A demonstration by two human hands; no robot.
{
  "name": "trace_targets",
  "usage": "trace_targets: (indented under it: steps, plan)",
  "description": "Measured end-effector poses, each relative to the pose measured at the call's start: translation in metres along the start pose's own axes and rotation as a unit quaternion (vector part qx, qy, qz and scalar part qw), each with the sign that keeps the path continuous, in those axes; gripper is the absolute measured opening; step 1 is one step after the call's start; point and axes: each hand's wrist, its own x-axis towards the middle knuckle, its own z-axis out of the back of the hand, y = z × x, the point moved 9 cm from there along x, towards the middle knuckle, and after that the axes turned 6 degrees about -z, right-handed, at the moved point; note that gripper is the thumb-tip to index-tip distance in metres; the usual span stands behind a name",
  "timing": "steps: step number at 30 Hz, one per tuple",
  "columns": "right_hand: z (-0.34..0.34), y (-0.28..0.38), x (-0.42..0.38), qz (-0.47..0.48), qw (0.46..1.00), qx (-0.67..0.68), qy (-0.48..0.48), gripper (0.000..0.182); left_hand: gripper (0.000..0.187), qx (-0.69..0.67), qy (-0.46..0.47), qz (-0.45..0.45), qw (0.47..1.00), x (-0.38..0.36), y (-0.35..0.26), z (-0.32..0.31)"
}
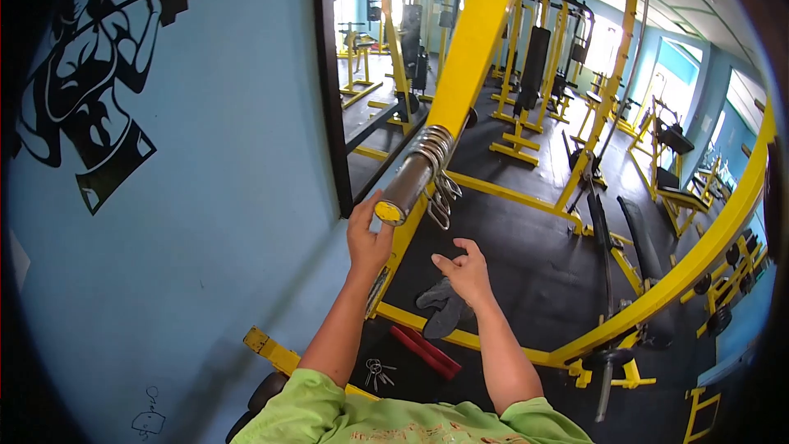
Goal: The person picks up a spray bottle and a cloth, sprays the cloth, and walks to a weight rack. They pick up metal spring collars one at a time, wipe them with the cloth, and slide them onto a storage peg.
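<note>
A round metal peg [407, 185] with a yellow end cap juts toward me from a yellow upright post [475, 41]. Spring collars [432, 146] are stacked around its inner end, and their wire handles [444, 199] hang down on the right. My left hand [367, 238] is at the peg's outer end, fingers along its left side and thumb just below the cap; the fingertips are partly hidden. Lower right, apart from the peg, my right hand [468, 275] holds nothing, its thumb and forefinger spread and the other fingers curled.
On the black floor lie dark grey footwear [444, 312], a red strip-like object [425, 352] and small metal pieces [378, 372]. A blue wall [246, 115] stands close on the left beside a mirror. A curved yellow frame [657, 292] and a barbell [606, 378] are at right.
</note>
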Motion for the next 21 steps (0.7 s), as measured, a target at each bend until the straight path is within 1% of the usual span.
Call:
trace_targets:
  steps: [2,3,4,5,6,8,9,10,12,13,14,15,16,17,18,19,20,21]
  plan:
    - [0.005,-0.020,-0.010,-0.013,0.997,0.077,0.026,0.044,0.048,0.075,0.022,0.091,0.993,-0.041,0.010,0.000]
    - [0.011,-0.023,-0.015,-0.022,0.996,0.081,0.018,0.044,0.051,0.022,0.062,0.138,0.988,-0.068,0.014,-0.012]
    - [0.018,-0.025,-0.022,-0.039,0.988,0.146,0.021,0.042,0.055,-0.029,0.104,0.186,0.977,-0.098,0.015,-0.026]
    - [0.023,-0.028,-0.031,-0.057,0.975,0.212,0.023,0.039,0.054,-0.120,0.181,0.279,0.935,-0.134,0.019,-0.048]
    - [0.028,-0.032,-0.039,-0.068,0.974,0.217,0.016,0.039,0.054,-0.204,0.252,0.370,0.871,-0.172,0.017,-0.067]
    - [0.033,-0.032,-0.051,-0.059,0.951,0.301,0.037,0.034,0.040,-0.323,0.279,0.440,0.790,-0.222,0.003,-0.088]
    - [0.037,-0.030,-0.058,-0.042,0.953,0.298,0.044,0.031,0.024,-0.344,0.285,0.477,0.757,-0.236,-0.007,-0.092]
    - [0.040,-0.035,-0.065,-0.054,0.952,0.300,0.037,0.031,0.024,-0.341,0.294,0.485,0.750,-0.246,-0.008,-0.093]
    - [0.048,-0.035,-0.078,-0.019,0.959,0.280,0.044,0.029,0.011,-0.348,0.288,0.452,0.769,-0.255,-0.012,-0.095]
    - [0.050,-0.048,-0.080,-0.015,0.968,0.240,0.072,0.040,0.008,-0.319,0.285,0.454,0.782,-0.249,-0.020,-0.094]
    - [0.062,-0.058,-0.088,-0.023,0.969,0.240,0.063,0.040,0.008,-0.323,0.273,0.487,0.764,-0.255,-0.016,-0.095]
    - [0.058,-0.053,-0.097,0.024,0.982,0.116,0.149,0.046,0.008,-0.332,0.260,0.486,0.765,-0.254,-0.016,-0.096]
    - [0.052,-0.051,-0.107,0.071,0.970,-0.014,0.233,0.052,0.008,-0.343,0.243,0.483,0.768,-0.249,-0.017,-0.098]
    - [0.047,-0.073,-0.114,-0.014,0.950,-0.087,0.300,0.060,0.008,-0.350,0.245,0.477,0.768,-0.244,-0.019,-0.101]
    - [0.049,-0.088,-0.113,0.037,0.950,-0.162,0.264,0.045,0.009,-0.307,0.277,0.459,0.787,-0.240,-0.023,-0.102]
    - [0.051,-0.111,-0.110,0.042,0.949,-0.225,0.218,0.039,0.010,-0.260,0.307,0.441,0.802,-0.240,-0.027,-0.103]
    - [0.055,-0.127,-0.108,0.046,0.942,-0.285,0.173,0.033,0.010,-0.262,0.306,0.442,0.801,-0.243,-0.030,-0.107]
    - [0.057,-0.132,-0.110,0.046,0.941,-0.286,0.174,0.033,0.012,-0.246,0.352,0.416,0.802,-0.245,-0.038,-0.116]
